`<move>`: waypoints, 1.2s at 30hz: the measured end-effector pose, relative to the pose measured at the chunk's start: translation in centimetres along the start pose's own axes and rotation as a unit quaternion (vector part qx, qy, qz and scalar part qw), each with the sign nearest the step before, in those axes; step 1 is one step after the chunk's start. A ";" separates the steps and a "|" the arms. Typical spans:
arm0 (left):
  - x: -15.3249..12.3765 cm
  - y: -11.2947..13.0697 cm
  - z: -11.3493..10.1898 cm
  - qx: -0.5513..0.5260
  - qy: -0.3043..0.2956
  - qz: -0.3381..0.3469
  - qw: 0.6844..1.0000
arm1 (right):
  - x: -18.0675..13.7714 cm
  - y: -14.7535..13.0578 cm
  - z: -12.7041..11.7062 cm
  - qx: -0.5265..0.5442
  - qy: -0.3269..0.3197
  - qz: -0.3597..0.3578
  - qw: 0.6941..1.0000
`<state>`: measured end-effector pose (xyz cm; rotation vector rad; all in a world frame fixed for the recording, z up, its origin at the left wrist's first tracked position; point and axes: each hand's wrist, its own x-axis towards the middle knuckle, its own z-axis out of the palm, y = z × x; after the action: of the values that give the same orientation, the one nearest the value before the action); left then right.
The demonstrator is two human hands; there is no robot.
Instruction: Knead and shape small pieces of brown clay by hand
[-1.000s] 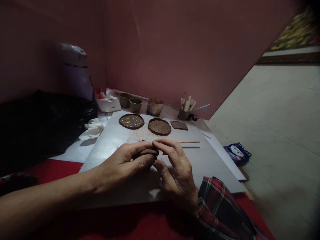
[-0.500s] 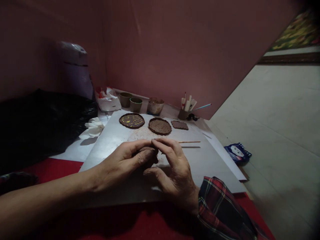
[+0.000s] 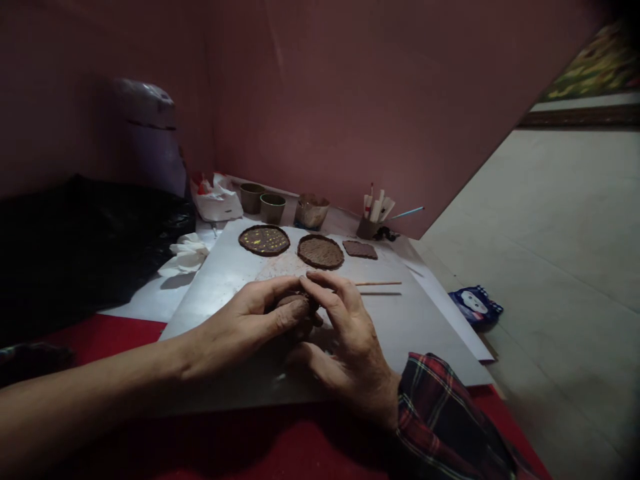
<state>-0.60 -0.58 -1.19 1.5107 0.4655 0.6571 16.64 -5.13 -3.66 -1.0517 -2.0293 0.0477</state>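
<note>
Both hands meet over the grey work board (image 3: 415,333). My left hand (image 3: 250,323) and my right hand (image 3: 340,333) are closed together round a small piece of brown clay (image 3: 296,303), pinching it between thumbs and fingers. Most of the piece is hidden by the fingers. Beyond the hands lie a round clay disc with yellow dots (image 3: 264,240), a plain round clay disc (image 3: 321,251) and a small flat clay rectangle (image 3: 359,249). A thin wooden stick (image 3: 379,283) lies just right of my fingertips.
Two small cups (image 3: 262,202), a clay-smeared bowl (image 3: 311,211) and a tool holder with sticks (image 3: 373,217) stand along the pink wall. White tissue (image 3: 186,255) and a black bag (image 3: 85,247) lie left. A blue packet (image 3: 475,305) lies on the floor right.
The fingers of both hands have closed in tighter round the clay piece, and my right thumb has tucked under. The hands stay in the same place.
</note>
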 end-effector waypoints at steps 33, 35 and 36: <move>0.4 0.1 -0.5 0.055 -0.013 0.003 0.998 | 0.1 -0.2 0.1 -0.031 0.001 -0.008 0.999; 0.4 0.1 -0.4 0.065 -0.011 0.009 0.998 | 0.0 -0.2 0.1 -0.033 0.011 -0.010 0.999; 0.4 0.2 -0.4 0.070 -0.008 0.012 0.997 | 0.0 -0.2 0.1 -0.033 0.016 -0.009 0.999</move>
<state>-0.61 -0.07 -0.99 1.6550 0.4890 0.6413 16.38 -5.24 -3.67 -1.0675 -2.0233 -0.0455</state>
